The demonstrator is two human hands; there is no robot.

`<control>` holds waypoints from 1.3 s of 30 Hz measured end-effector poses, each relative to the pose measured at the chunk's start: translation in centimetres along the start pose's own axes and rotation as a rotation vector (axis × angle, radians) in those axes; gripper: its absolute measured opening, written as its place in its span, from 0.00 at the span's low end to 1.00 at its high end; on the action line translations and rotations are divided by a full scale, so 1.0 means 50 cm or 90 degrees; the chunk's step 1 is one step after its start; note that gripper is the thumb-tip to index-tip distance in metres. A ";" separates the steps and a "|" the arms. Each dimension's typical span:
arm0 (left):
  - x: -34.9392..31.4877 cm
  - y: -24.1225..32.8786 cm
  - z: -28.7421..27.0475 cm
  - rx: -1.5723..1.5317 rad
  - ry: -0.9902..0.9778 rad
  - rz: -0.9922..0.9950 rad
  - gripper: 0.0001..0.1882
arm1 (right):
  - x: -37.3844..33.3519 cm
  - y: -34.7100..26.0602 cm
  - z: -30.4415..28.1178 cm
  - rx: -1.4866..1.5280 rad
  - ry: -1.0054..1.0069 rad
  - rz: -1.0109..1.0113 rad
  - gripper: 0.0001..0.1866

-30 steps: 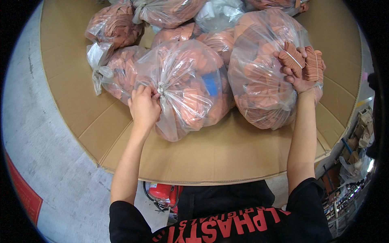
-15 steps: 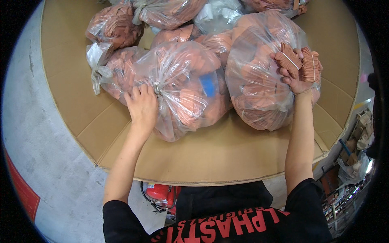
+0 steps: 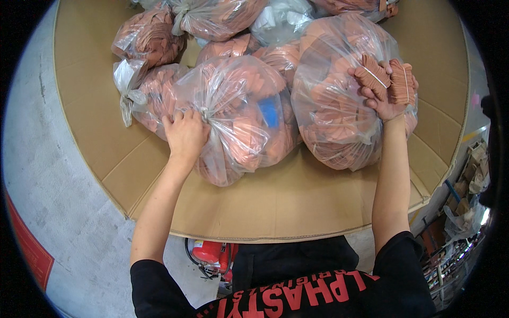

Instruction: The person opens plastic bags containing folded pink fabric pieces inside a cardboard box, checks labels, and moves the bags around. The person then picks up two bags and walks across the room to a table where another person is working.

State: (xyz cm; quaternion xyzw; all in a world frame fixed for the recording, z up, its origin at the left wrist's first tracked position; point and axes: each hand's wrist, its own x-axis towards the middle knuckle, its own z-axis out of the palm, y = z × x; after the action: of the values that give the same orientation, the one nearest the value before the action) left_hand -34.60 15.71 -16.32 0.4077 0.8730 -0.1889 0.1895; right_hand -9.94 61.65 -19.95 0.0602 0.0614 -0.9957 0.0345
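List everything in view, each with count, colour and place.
Banded bundles: two, reddish-brown, in the right hand
Knotted bag: one, clear with orange-pink pieces and a blue patch, centre
Large bag: one, clear with orange-pink pieces, right of centre
Other filled bags: several, overlapping, clear, behind and left
Whitish bag: one, top middle
Cardboard: tan, around the bags
Fire extinguisher: at least one, red, bottom
Red panel: one, far left
Floor: grey, left
Clutter: uncountable, mixed colours, far right
Shirt: one, black, red lettering, bottom
Hands: two, bare; left hand beside the knot
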 end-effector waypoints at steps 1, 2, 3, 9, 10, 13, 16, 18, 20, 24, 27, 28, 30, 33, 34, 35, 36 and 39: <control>0.001 0.005 -0.003 0.007 -0.004 -0.006 0.14 | 0.001 0.000 -0.003 0.033 -0.028 0.005 0.31; 0.000 0.010 -0.007 0.028 -0.006 -0.008 0.14 | 0.003 -0.001 -0.006 0.063 -0.064 0.012 0.32; -0.001 0.015 -0.011 0.048 -0.007 -0.010 0.14 | 0.005 -0.001 -0.010 0.098 -0.085 0.018 0.33; -0.028 0.040 -0.034 0.156 -0.010 0.027 0.12 | 0.004 -0.005 -0.022 0.075 -0.095 0.019 0.33; -0.027 0.037 -0.034 0.150 -0.019 0.024 0.11 | 0.003 -0.006 -0.022 0.082 -0.096 0.018 0.33; -0.017 0.017 -0.024 0.115 0.005 0.063 0.11 | -0.001 -0.007 -0.016 0.081 -0.059 0.023 0.32; -0.003 0.002 -0.002 0.101 -0.001 0.088 0.10 | 0.005 -0.004 -0.008 0.087 -0.069 0.026 0.31; 0.001 0.002 0.018 0.092 0.008 0.100 0.09 | 0.009 -0.002 -0.003 0.085 -0.060 0.021 0.30; 0.006 0.007 0.036 0.065 0.022 0.104 0.08 | 0.012 0.001 0.001 0.079 -0.041 0.022 0.31; 0.007 0.022 0.053 -0.035 0.083 0.046 0.07 | 0.010 0.004 0.007 0.077 -0.043 0.019 0.31; 0.005 0.029 0.045 -0.144 0.103 -0.014 0.07 | 0.009 0.002 0.006 0.062 -0.055 0.018 0.31; 0.004 0.030 0.039 -0.193 0.092 -0.039 0.07 | 0.010 0.001 0.005 0.053 -0.056 0.020 0.31; 0.006 0.033 0.028 -0.260 0.079 -0.079 0.08 | 0.010 0.000 0.001 0.054 -0.062 0.016 0.32; 0.005 0.033 0.015 -0.312 0.100 -0.104 0.08 | 0.008 0.000 -0.002 0.051 -0.065 0.015 0.33; 0.003 0.033 0.013 -0.317 0.095 -0.110 0.08 | 0.007 0.001 -0.002 0.048 -0.058 0.016 0.33; -0.001 0.031 0.012 -0.326 0.108 -0.109 0.09 | 0.006 0.002 -0.003 0.049 -0.066 0.014 0.33; -0.005 0.028 0.012 -0.334 0.116 -0.111 0.09 | 0.006 0.002 -0.003 0.048 -0.067 0.012 0.33; -0.025 0.016 0.016 -0.349 0.145 -0.107 0.08 | 0.007 0.001 -0.006 0.061 -0.073 0.012 0.33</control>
State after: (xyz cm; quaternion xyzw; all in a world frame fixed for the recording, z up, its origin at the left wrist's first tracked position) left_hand -33.08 15.03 -16.53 0.2866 0.9377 0.0856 0.1770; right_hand -10.26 61.62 -20.28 0.0051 0.0110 -0.9990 0.0440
